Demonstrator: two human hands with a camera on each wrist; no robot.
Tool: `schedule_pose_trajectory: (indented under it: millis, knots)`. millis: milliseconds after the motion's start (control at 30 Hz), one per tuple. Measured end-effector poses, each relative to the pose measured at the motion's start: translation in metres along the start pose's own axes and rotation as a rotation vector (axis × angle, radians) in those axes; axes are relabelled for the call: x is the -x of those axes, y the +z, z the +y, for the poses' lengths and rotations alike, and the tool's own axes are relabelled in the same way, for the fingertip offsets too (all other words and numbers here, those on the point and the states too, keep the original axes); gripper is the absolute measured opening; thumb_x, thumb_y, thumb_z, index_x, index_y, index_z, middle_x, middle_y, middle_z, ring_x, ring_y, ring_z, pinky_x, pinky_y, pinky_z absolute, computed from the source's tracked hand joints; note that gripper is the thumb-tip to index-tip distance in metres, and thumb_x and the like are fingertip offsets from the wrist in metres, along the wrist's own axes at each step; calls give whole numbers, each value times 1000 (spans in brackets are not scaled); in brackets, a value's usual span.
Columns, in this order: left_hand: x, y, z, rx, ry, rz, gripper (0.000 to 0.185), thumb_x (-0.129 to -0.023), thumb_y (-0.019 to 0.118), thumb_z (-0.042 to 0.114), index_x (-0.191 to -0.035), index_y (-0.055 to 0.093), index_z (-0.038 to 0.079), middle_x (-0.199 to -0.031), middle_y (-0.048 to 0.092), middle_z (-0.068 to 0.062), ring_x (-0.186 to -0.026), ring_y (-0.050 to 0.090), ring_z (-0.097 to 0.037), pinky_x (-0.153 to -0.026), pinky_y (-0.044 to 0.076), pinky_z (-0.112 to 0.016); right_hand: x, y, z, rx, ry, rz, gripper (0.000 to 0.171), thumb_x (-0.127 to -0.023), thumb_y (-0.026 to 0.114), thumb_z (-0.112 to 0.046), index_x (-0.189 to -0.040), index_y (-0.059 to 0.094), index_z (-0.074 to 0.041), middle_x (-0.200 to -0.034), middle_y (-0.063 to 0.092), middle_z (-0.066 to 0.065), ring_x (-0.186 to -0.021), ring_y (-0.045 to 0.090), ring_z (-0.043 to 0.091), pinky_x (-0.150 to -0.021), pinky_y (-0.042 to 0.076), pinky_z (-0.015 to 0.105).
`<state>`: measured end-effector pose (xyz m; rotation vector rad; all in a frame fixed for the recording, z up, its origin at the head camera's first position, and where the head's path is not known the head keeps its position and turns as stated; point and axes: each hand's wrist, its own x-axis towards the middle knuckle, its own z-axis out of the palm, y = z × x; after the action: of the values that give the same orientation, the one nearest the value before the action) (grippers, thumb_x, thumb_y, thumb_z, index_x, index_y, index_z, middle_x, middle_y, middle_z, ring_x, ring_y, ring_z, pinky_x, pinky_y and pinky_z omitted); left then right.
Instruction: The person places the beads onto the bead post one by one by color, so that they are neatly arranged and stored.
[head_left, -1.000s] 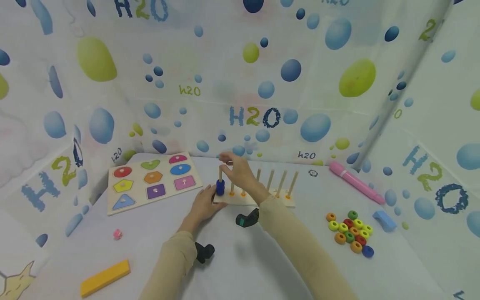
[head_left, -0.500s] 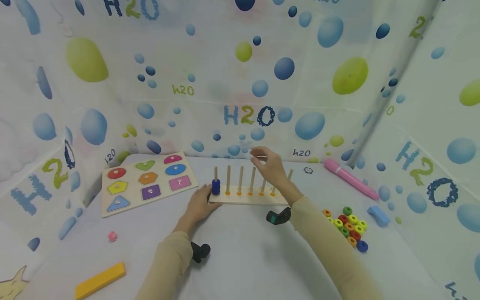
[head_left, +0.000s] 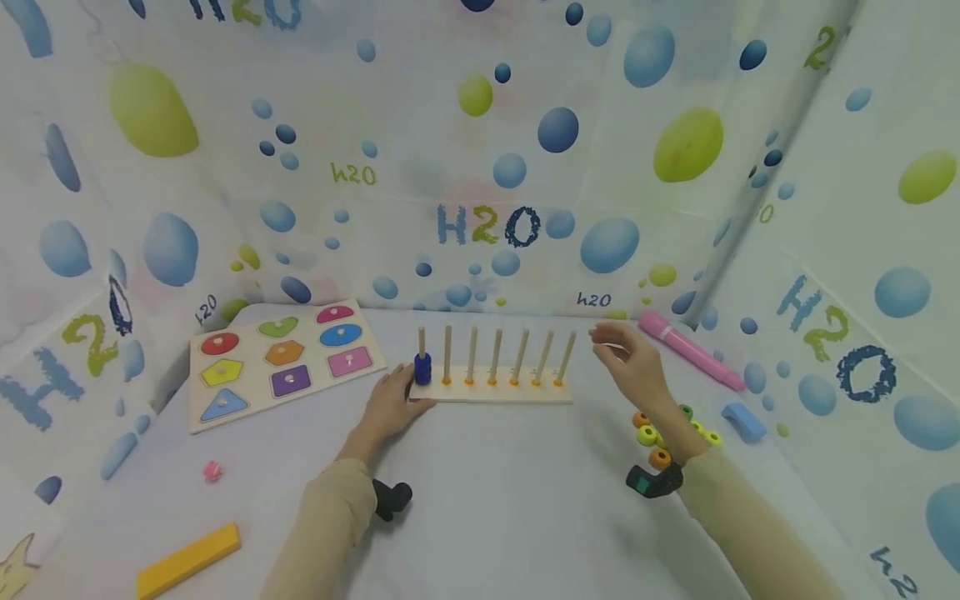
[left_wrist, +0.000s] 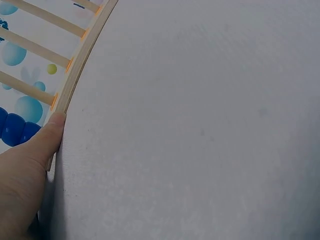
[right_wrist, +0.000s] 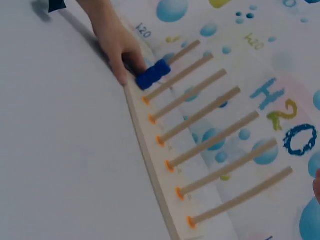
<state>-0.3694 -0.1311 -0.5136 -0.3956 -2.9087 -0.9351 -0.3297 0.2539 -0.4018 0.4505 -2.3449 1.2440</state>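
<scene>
A wooden peg board [head_left: 491,389] with several upright pegs lies in the middle of the table in the head view. Blue beads [head_left: 423,370] are stacked on its leftmost peg; the other pegs are bare. My left hand [head_left: 390,407] holds the board's left end, and in the left wrist view the thumb [left_wrist: 50,134] presses its front edge. Beyond the board's right end my right hand [head_left: 633,367] hovers with loosely bent fingers and nothing in them. Below it, partly hidden by the right forearm, lie loose coloured beads [head_left: 660,458].
A shape puzzle board [head_left: 255,396] lies at the back left. At the right are a pink pen-shaped thing [head_left: 693,352] and a light-blue block [head_left: 744,422]. A yellow bar [head_left: 189,560] and a small pink piece [head_left: 213,472] lie at the front left.
My right hand has moved from above the blue beads' peg, past the row of pegs, to the right over the loose beads. My left hand still holds the board. The head view has shifted slightly.
</scene>
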Motion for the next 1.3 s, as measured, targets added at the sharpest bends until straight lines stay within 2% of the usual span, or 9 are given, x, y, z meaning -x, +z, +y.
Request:
schedule_pose_trajectory:
  millis: [200,367,467,733,900,1000,1133,1233,1300]
  knots:
    - [-3,-2,1,-7,14,10,82,-84,70,38,-142,34,-6,-145,35,-25,-138,24,-37,-114,13,-49,45,-39,25,76,103,33,28,-94,59,-17,-121,57,-7,-113,64,9,-103,60,16,-84,46,9]
    - [-2,-2,2,-14,21,0,81,-84,70,39,-141,35,-6,-144,36,-26,-137,25,-37,-115,13,-48,94,-67,54,160,109,39,29,-93,61,-14,-119,57,-5,-110,65,12,-99,60,12,-81,43,4]
    - [-1,-3,3,-10,31,7,81,-84,70,37,-141,35,-7,-143,37,-27,-137,25,-38,-114,13,-49,120,-81,63,223,129,39,28,-91,63,-10,-117,58,-2,-108,65,13,-96,58,3,-79,43,2]
    - [-2,-10,7,-2,2,2,80,-86,69,36,-143,32,-6,-145,34,-24,-139,22,-36,-115,11,-49,163,-101,73,382,247,77,26,-89,64,-9,-113,59,0,-105,65,14,-91,48,-16,-74,43,1]
    - [-3,-11,7,-2,-4,-1,80,-85,69,37,-142,33,-6,-145,35,-24,-138,23,-36,-114,12,-49,176,-100,73,410,338,13,31,-91,64,-15,-118,57,-3,-110,64,12,-93,49,-11,-73,42,0]
    - [-1,-10,6,-4,-6,-8,80,-85,69,36,-143,32,-6,-145,34,-25,-138,22,-36,-115,12,-49,180,-98,74,402,320,9,32,-87,68,-11,-116,58,-2,-110,64,13,-94,53,-5,-73,45,3]
    - [1,-6,6,-4,-13,-25,81,-86,69,36,-143,31,-6,-146,33,-25,-139,22,-36,-115,11,-48,184,-98,77,466,275,61,34,-81,72,-5,-112,60,0,-106,65,13,-93,57,10,-71,45,3]
    - [2,-5,7,0,-16,-27,80,-86,69,36,-143,31,-6,-146,32,-25,-139,21,-36,-115,11,-48,183,-99,79,505,298,30,39,-80,73,-7,-115,58,1,-108,63,16,-95,59,24,-70,51,12]
    - [2,-5,7,3,-15,-23,80,-86,69,35,-143,31,-6,-146,32,-25,-139,21,-36,-115,11,-49,183,-99,82,503,328,-17,40,-81,72,-7,-117,57,2,-109,62,18,-97,59,30,-72,55,24]
